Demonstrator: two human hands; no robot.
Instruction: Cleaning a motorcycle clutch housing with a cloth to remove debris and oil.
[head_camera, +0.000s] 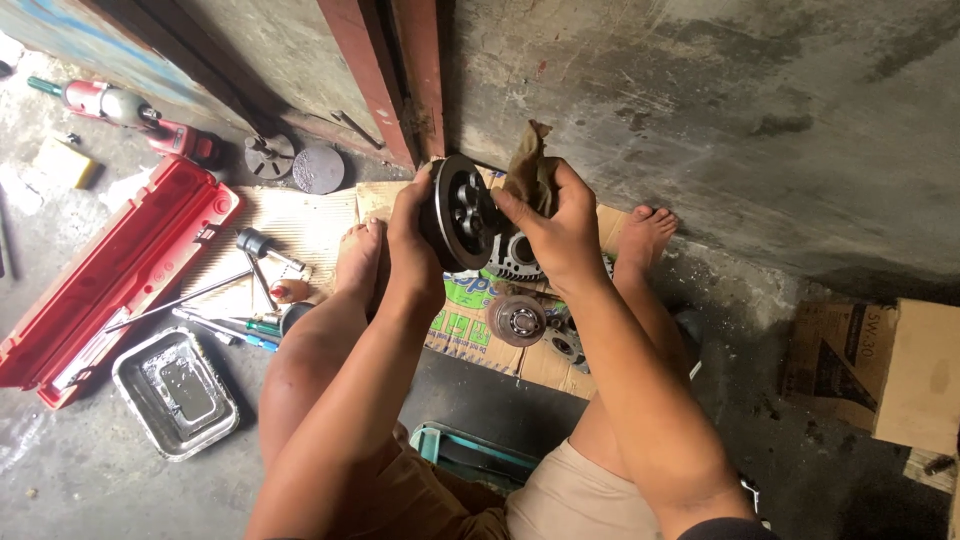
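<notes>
I hold the round metal drum (462, 213) up in the air, over the cardboard sheet (470, 330) on the floor. My left hand (415, 235) grips its rim on the left side. My right hand (555, 225) is closed on a brown rag (530, 165), just beside the drum's right side. The drum's open face looks toward my right hand, so both hands are close. A gear wheel (515, 260) lies below, near the far edge of the cardboard.

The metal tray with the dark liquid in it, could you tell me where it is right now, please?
In the head view the metal tray sits on the concrete floor at lower left, just below the open red tool case and left of the person's left leg.
</notes>
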